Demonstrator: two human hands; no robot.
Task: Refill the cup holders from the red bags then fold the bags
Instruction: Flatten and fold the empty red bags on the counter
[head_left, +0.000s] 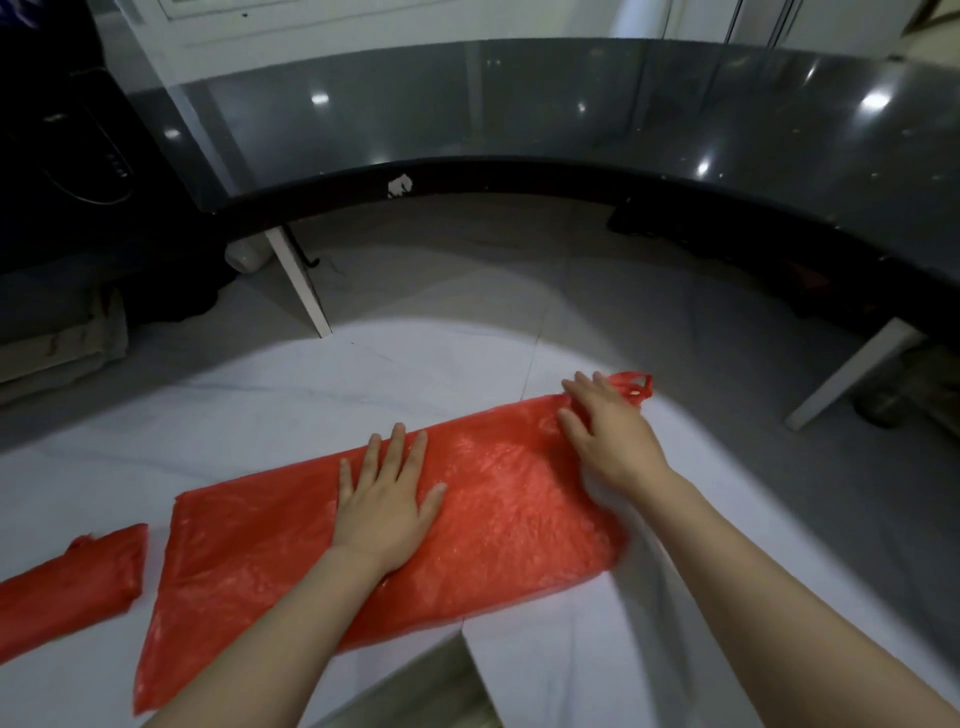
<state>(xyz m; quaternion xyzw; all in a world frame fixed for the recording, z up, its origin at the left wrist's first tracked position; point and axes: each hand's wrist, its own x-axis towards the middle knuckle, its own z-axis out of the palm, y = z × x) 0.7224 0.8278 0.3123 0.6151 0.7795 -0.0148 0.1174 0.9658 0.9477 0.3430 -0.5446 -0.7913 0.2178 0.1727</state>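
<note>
A large red plastic bag (498, 514) lies spread flat on the white tiled floor (291, 410). My left hand (387, 499) presses flat on the bag's middle with straight, spread fingers. My right hand (605, 434) rests palm down on the bag's far right end, its fingers straight, just short of the bag's handle loops (636, 387). A second red bag (72, 587), folded into a narrow strip, lies on the floor at the left. No cup holders are in view.
A dark glass table (545, 124) with white legs (304, 286) stands over the floor ahead. A white bottle (244, 254) lies by the left leg. Dark bags and boxes sit at the far left.
</note>
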